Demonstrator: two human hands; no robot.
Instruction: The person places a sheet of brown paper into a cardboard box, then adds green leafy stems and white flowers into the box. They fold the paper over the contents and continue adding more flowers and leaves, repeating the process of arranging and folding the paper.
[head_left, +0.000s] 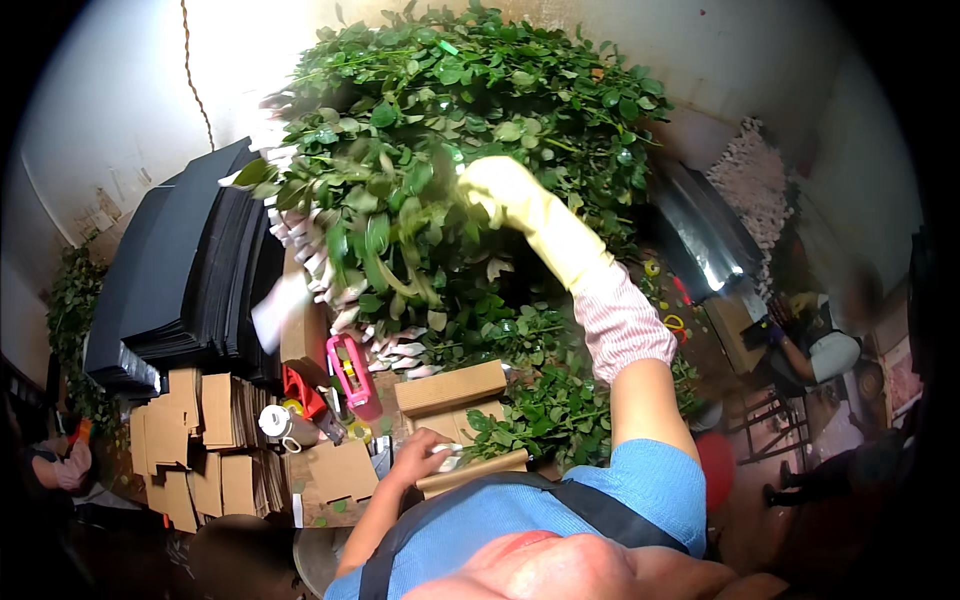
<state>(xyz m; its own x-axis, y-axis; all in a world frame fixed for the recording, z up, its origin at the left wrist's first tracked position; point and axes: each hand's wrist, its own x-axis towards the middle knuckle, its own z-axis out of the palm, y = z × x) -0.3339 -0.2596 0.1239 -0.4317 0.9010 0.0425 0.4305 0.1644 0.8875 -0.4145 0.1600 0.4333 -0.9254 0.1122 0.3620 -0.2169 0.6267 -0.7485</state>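
My right hand (499, 187), in a pale yellow rubber glove with a striped sleeve above it, grips leafy green stems, blurred, over a large pile of leafy cut stems (480, 112). White-wrapped flower heads (304, 240) line the pile's left edge. My bare left hand (420, 456) is low in front of me, its fingers on a white-wrapped flower head (448, 455). That head lies in an open corrugated cardboard wrapper (450, 390), with leafy stems (555, 420) reaching out to the right. A blurred white piece (279, 311) shows left of the pile.
Black sheets (180, 262) are stacked at left above cardboard pieces (225, 412). A pink tape dispenser (352, 375), a white-lidded cup (277, 421) and a flat cardboard piece (341, 472) lie left of the wrapper. Silvery sheeting (705, 232) is at right. Co-workers (825, 356) are at both sides.
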